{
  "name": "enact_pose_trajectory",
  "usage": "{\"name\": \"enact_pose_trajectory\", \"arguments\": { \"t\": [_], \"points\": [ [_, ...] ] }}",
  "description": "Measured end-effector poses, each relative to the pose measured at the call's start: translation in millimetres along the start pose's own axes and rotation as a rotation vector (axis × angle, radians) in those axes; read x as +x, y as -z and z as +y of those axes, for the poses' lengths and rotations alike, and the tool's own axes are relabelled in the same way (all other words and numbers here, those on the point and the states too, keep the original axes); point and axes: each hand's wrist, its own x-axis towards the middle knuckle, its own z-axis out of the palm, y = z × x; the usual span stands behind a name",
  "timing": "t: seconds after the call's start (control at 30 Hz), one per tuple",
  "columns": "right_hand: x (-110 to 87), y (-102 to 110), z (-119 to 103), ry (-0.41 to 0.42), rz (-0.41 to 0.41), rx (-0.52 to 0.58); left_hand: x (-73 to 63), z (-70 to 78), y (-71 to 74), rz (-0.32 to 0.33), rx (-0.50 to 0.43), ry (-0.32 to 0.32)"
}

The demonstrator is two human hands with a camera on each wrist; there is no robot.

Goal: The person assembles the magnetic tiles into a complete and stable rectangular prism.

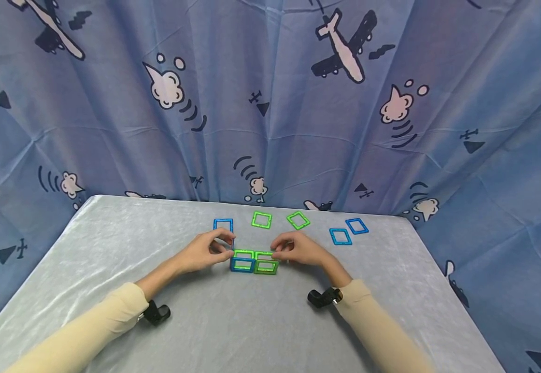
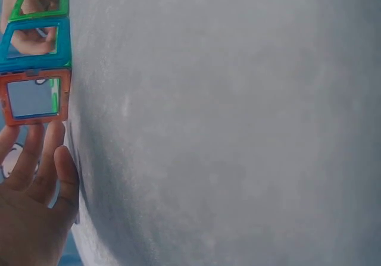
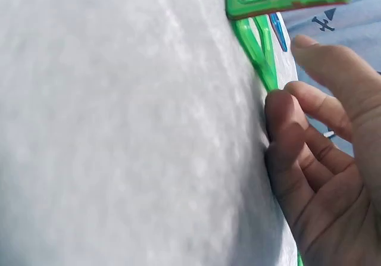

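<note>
A small row of joined magnetic frame tiles stands on the table, with a blue tile (image 1: 242,266) at front left and a green tile (image 1: 266,267) at front right. An orange tile (image 2: 36,121) forms its left end in the left wrist view. My left hand (image 1: 205,251) is at that end, fingertips at the orange tile's edge and thumb apart from the fingers. On the other side, my right hand (image 1: 300,249) bends its fingers at the right end. One fingertip touches the tip of a green tile piece (image 3: 259,55) in the right wrist view.
Behind the left hand lies another blue tile (image 1: 224,220). Two loose green tiles, one square (image 1: 254,219) and one turned (image 1: 291,219), lie at the back. Two more blue tiles (image 1: 340,243) are farther right. A patterned curtain (image 1: 270,103) hangs behind the table (image 1: 233,331).
</note>
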Motion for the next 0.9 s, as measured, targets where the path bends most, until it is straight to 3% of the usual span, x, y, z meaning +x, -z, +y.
{"name": "enact_pose_trajectory", "arguments": {
  "t": [0.3,0.9],
  "points": [
    [1.6,-2.4,-5.6,-0.001,-0.026,-0.068,0.8,-1.5,0.0,0.003,-0.016,0.015],
    [-14.4,-15.0,-15.5,0.022,-0.032,-0.145,2.1,3.7,1.6,0.007,-0.028,0.014]
  ]
}}
